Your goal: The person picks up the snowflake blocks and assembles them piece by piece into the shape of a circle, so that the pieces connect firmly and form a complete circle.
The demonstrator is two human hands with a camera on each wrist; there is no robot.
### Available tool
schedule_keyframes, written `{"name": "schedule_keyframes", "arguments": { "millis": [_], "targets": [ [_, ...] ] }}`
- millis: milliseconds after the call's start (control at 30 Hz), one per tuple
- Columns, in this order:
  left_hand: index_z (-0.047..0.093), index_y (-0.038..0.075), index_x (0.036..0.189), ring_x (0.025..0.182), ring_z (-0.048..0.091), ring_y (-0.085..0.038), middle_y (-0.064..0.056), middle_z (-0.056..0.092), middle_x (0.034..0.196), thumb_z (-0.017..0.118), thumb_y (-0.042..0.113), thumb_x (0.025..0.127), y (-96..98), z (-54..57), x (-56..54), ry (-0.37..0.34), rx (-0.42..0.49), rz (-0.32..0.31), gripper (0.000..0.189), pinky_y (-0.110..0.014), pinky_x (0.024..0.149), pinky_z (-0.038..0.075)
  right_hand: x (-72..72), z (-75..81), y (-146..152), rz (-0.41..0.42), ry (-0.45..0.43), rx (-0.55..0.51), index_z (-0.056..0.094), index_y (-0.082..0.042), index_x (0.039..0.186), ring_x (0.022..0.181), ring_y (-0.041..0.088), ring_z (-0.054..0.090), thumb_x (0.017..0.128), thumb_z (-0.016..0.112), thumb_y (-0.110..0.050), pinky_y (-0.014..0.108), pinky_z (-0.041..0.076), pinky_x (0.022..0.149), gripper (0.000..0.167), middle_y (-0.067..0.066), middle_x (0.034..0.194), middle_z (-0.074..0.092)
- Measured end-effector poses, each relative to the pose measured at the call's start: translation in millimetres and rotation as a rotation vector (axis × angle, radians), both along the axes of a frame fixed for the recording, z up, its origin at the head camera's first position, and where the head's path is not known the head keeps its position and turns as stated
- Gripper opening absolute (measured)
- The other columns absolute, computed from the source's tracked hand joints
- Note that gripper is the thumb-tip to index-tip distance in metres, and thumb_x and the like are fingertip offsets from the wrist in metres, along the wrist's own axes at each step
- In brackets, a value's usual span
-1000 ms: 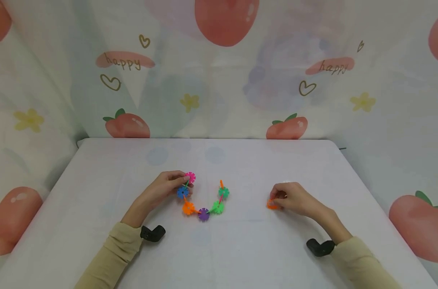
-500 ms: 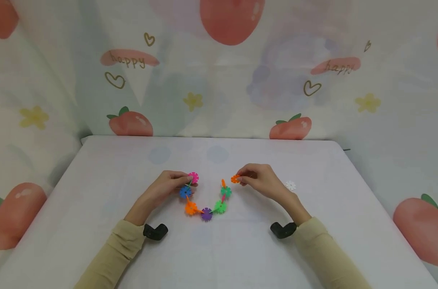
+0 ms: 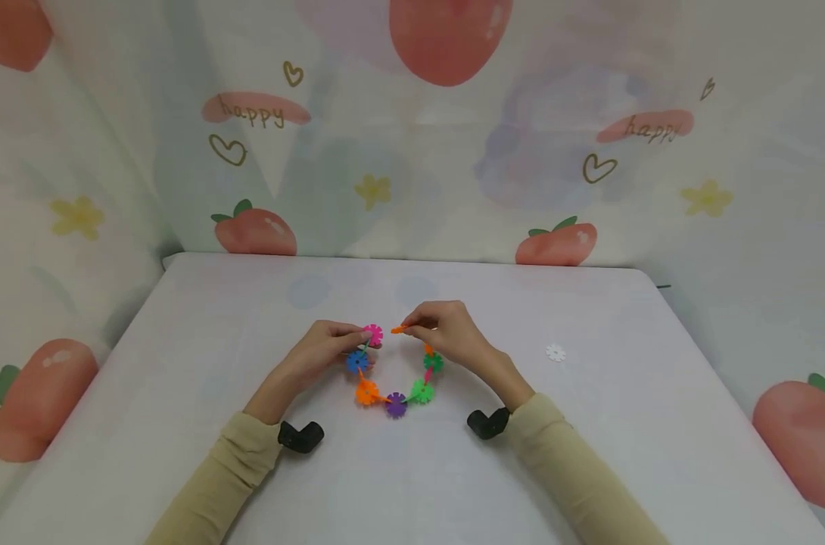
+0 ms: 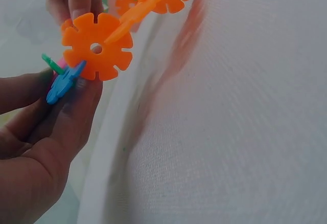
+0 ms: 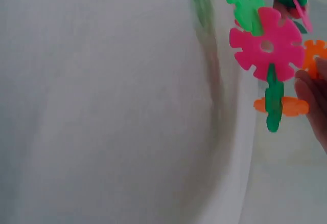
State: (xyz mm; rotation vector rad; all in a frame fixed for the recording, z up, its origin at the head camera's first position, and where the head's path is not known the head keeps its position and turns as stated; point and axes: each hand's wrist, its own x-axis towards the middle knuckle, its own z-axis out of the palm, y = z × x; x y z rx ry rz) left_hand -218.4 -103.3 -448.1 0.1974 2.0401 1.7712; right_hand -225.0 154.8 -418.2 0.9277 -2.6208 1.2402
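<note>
A chain of notched, flower-shaped plastic discs hangs in a U in the head view, with a purple disc (image 3: pixel 396 406) at its bottom. My left hand (image 3: pixel 320 352) pinches the pink disc (image 3: pixel 375 334) at its left end, just above a blue disc (image 3: pixel 357 362). Between thumb and fingers, my right hand (image 3: pixel 449 333) holds a loose orange disc (image 3: pixel 399 329) edge-on, a small gap from the pink one. Below that hand is the chain's other end, where an orange disc (image 5: pixel 295 106) crosses a green disc (image 5: pixel 274 101) in the right wrist view.
A white notched disc (image 3: pixel 555 353) lies to the right on the white-covered table (image 3: pixel 399 484). Behind the table hangs a fruit-printed cloth (image 3: pixel 419 166). Black wrist mounts (image 3: pixel 301 437) sit at both cuffs.
My right hand has carried the orange disc leftward from the right side to near the pink disc and turned it edge-on. The white disc has come into sight. My left hand keeps its pinch.
</note>
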Motion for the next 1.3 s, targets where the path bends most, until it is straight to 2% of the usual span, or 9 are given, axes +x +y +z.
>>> {"name": "schedule_keyframes", "arguments": {
  "millis": [267, 467, 567, 667, 800, 967, 1100, 1200, 1300],
  "targets": [
    [0.07, -0.009, 0.123, 0.09, 0.078, -0.02, -0.022, 0.076, 0.108, 0.061, 0.017, 0.104, 3.6, 0.2, 2.2, 0.036, 0.051, 0.002, 0.033, -0.033, 0.088, 0.062, -1.8, -4.2, -17.4, 0.068, 0.15, -0.021, 0.079, -0.001, 0.09, 0.08, 0.021, 0.076, 0.085, 0.081, 0.001, 0.028, 0.063, 0.078, 0.006, 0.008, 0.086, 0.078],
    [0.072, -0.01, 0.118, 0.078, 0.076, -0.016, -0.017, 0.078, 0.089, 0.06, 0.012, 0.104, 6.6, -0.1, 4.5, 0.055, 0.055, 0.023, 0.029, -0.027, 0.077, 0.061, -2.8, -8.8, -21.4, 0.067, 0.247, -0.044, 0.079, -0.001, 0.085, 0.076, 0.021, 0.076, 0.084, 0.08, 0.005, 0.028, 0.063, 0.073, 0.007, 0.01, 0.083, 0.078],
    [0.072, -0.01, 0.116, 0.075, 0.075, -0.015, -0.015, 0.078, 0.087, 0.06, 0.012, 0.104, 7.7, 0.0, 4.8, 0.057, 0.064, 0.029, 0.028, -0.025, 0.072, 0.06, -2.5, -10.8, -23.3, 0.06, 0.283, -0.052, 0.079, -0.001, 0.084, 0.073, 0.02, 0.076, 0.083, 0.082, 0.004, 0.026, 0.062, 0.07, 0.006, 0.008, 0.081, 0.078],
    [0.073, -0.009, 0.114, 0.075, 0.075, -0.015, -0.017, 0.078, 0.089, 0.061, 0.013, 0.104, 8.1, 1.2, 4.7, 0.049, 0.074, 0.035, 0.027, -0.025, 0.072, 0.06, -1.7, -9.7, -24.2, 0.062, 0.275, -0.059, 0.079, -0.001, 0.084, 0.073, 0.019, 0.075, 0.083, 0.082, 0.003, 0.026, 0.062, 0.07, 0.005, 0.008, 0.082, 0.078],
    [0.07, -0.01, 0.115, 0.081, 0.077, -0.02, -0.02, 0.078, 0.096, 0.058, 0.016, 0.106, 6.9, 3.0, 4.1, 0.041, 0.072, -0.009, 0.03, -0.031, 0.081, 0.061, 0.9, -2.6, -16.5, 0.06, 0.146, -0.004, 0.079, 0.0, 0.099, 0.084, 0.021, 0.076, 0.087, 0.08, -0.001, 0.031, 0.063, 0.08, 0.012, 0.01, 0.093, 0.079],
    [0.063, -0.005, 0.126, 0.089, 0.076, -0.024, -0.016, 0.077, 0.099, 0.06, 0.025, 0.106, 4.5, 4.4, 4.0, -0.015, 0.06, -0.016, 0.037, -0.04, 0.1, 0.057, 6.3, 7.8, 7.4, -0.086, -0.124, 0.185, 0.073, 0.002, 0.119, 0.095, 0.023, 0.071, 0.096, 0.074, -0.014, 0.038, 0.061, 0.086, 0.028, 0.012, 0.107, 0.076],
    [0.063, -0.005, 0.129, 0.085, 0.075, -0.023, -0.012, 0.075, 0.094, 0.062, 0.027, 0.105, 5.2, 2.1, 4.3, -0.04, 0.073, -0.034, 0.04, -0.039, 0.095, 0.06, 8.9, 7.5, 23.7, -0.121, -0.336, 0.331, 0.076, -0.003, 0.116, 0.096, 0.02, 0.067, 0.098, 0.07, -0.028, 0.036, 0.058, 0.085, 0.032, 0.007, 0.108, 0.076],
    [0.064, -0.007, 0.127, 0.081, 0.075, -0.024, -0.013, 0.074, 0.091, 0.062, 0.026, 0.105, 6.9, -0.6, 4.9, -0.053, 0.095, -0.06, 0.04, -0.038, 0.087, 0.063, 9.3, 3.9, 28.3, -0.072, -0.395, 0.344, 0.079, -0.008, 0.113, 0.094, 0.016, 0.067, 0.097, 0.071, -0.03, 0.033, 0.055, 0.082, 0.029, 0.003, 0.108, 0.077],
    [0.064, -0.006, 0.125, 0.08, 0.075, -0.023, -0.012, 0.074, 0.091, 0.061, 0.026, 0.105, 8.8, -2.5, 6.0, -0.06, 0.093, -0.049, 0.038, -0.036, 0.084, 0.063, 9.4, 0.7, 26.8, -0.029, -0.375, 0.323, 0.08, -0.01, 0.11, 0.086, 0.012, 0.065, 0.096, 0.073, -0.027, 0.028, 0.054, 0.076, 0.023, 0.001, 0.103, 0.078]
  ]
}}
